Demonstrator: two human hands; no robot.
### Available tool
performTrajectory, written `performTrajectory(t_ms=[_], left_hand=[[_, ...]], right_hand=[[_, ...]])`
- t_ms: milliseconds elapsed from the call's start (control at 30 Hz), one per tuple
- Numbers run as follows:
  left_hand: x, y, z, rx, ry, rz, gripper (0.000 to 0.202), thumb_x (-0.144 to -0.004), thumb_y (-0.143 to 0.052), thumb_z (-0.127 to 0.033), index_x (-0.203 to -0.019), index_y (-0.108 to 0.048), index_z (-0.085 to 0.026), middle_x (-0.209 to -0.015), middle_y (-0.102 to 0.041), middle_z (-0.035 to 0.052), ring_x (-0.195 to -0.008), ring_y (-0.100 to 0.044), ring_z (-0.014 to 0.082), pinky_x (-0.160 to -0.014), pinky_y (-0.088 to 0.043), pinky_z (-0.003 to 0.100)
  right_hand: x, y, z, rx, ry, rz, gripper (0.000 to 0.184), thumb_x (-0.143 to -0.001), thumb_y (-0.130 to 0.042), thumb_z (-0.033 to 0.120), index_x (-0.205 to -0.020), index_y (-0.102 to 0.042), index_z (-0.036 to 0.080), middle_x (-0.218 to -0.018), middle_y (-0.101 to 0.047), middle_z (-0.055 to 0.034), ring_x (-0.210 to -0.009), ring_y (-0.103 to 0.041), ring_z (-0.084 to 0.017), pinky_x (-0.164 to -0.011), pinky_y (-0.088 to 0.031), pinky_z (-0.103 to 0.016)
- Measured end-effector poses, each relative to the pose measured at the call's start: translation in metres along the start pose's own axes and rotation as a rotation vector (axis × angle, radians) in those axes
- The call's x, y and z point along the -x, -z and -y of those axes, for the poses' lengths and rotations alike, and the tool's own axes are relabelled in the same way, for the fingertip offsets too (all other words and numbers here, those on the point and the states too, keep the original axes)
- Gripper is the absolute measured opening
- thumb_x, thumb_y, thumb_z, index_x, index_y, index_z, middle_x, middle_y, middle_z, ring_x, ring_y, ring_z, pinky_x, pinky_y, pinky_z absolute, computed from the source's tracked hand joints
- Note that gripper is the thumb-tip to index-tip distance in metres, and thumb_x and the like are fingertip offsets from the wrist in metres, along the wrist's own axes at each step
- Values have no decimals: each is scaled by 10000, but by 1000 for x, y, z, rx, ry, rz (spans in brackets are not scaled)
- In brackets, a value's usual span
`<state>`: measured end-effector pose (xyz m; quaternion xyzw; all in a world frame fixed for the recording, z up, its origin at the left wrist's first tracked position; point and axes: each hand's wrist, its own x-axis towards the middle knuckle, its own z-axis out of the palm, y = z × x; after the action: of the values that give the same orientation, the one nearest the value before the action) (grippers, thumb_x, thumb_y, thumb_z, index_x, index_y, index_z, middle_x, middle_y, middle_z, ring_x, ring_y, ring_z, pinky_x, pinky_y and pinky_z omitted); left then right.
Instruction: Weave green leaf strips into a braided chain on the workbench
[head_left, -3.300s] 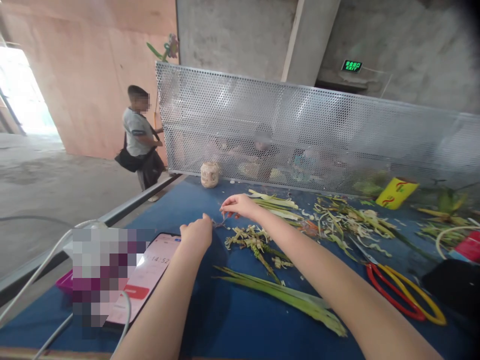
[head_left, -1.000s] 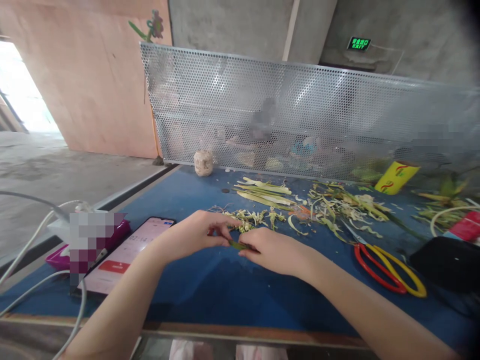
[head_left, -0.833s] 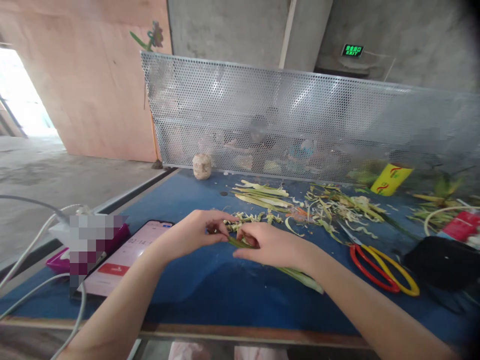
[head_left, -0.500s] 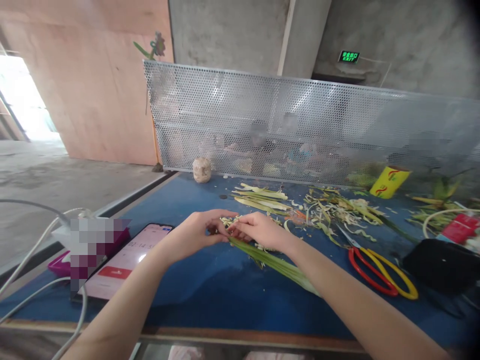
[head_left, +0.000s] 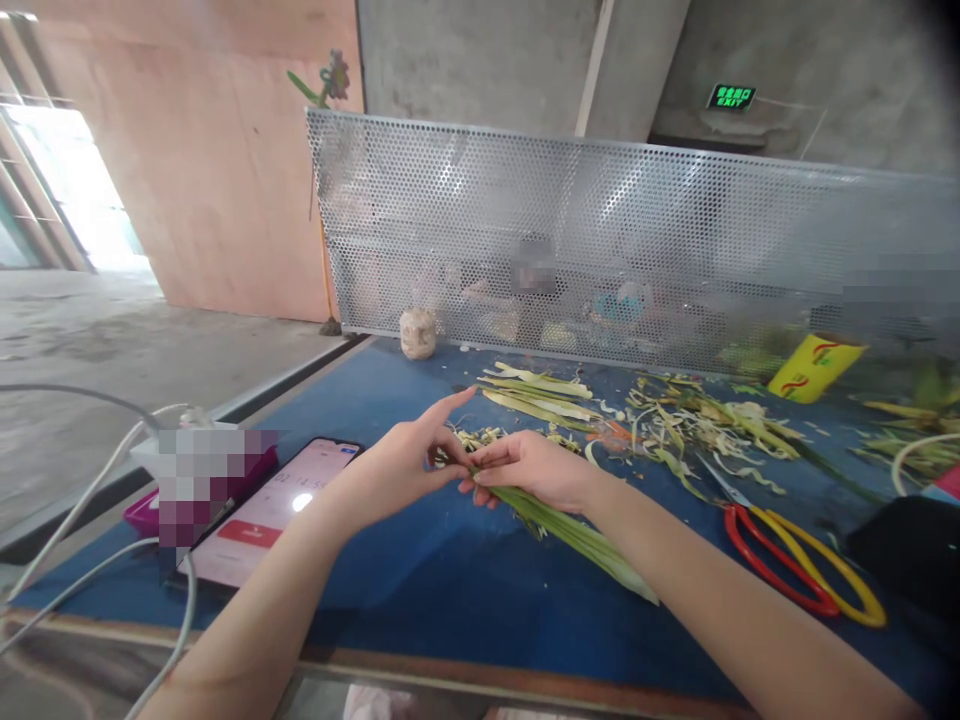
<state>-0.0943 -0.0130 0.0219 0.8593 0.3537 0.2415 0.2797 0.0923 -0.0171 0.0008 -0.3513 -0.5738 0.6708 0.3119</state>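
Note:
Both my hands meet above the blue table [head_left: 420, 600]. My right hand [head_left: 536, 468] is closed on the near end of a long green leaf strip [head_left: 581, 535], which trails back toward the right under my forearm. My left hand [head_left: 409, 462] pinches the same end of the strip between thumb and lower fingers, its index finger stretched out and pointing up. Just behind the hands lies a small heap of pale leaf trimmings [head_left: 487, 438].
A phone [head_left: 270, 510] with a lit screen and white cables [head_left: 90, 560] lie at the left. Red-and-yellow scissors [head_left: 795, 555] rest at the right, near a black object [head_left: 911, 545]. More leaf strips [head_left: 536, 395], scraps [head_left: 697, 425], a yellow container [head_left: 814, 368] and a small woven ball [head_left: 418, 333] sit before a perforated metal screen [head_left: 600, 240].
My hands came back from the far scraps, took up the green strip and lifted it slightly. In the last half second my left index finger stretched out upward.

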Motion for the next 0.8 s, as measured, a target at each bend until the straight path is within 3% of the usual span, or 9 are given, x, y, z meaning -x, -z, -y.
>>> performTrajectory(t_ms=[67,167,267,433,667,800], left_hand=[[2,-4,0,-108,-88,-38,798,-770,-522,-190,-1385,-20,-269,-971,-629,8,-900,-570,140,-843,-419,298],[6,-10,1,-347,-256,-201,923,-753,-556,-153,-1380,115,-239,-1178,-530,80,-1110,-456,200,-957,-326,399],[7,-15,2,-520,-403,-329,902,-775,-550,-135,-1381,113,-213,-1086,-571,72,-1093,-463,205,-978,-258,459],[4,-20,2,-615,-546,-328,800,-832,-489,-136,-1379,94,-172,-842,-640,3,-899,-573,157,-908,-322,398],[3,-25,3,-651,-563,-261,779,-838,-474,-129,-1383,81,-164,-924,-639,46,-967,-567,182,-883,-353,402],[2,-26,5,-492,-554,-272,817,-822,-506,-117,-1385,77,-219,-883,-648,4,-950,-573,158,-915,-364,398]], right_hand=[[-1,4,1,-31,9,-33,192,-633,-710,231,-779,-672,113,-698,-659,-31,-574,-583,-95,-584,-449,-240],[-3,10,2,-52,28,-77,235,-622,-720,242,-811,-672,109,-743,-670,-49,-577,-574,-91,-583,-441,-242],[-3,14,3,-56,27,-72,259,-623,-723,247,-832,-676,101,-759,-669,-61,-592,-578,-95,-581,-439,-238],[-3,10,3,-77,38,-23,206,-618,-733,258,-749,-684,106,-694,-644,-29,-557,-563,-82,-543,-414,-219],[-1,7,3,-145,77,39,197,-579,-751,289,-596,-653,119,-549,-578,16,-499,-530,-82,-521,-396,-228],[1,9,2,-121,71,43,167,-598,-728,251,-648,-659,107,-583,-596,-2,-507,-526,-83,-527,-392,-235]])
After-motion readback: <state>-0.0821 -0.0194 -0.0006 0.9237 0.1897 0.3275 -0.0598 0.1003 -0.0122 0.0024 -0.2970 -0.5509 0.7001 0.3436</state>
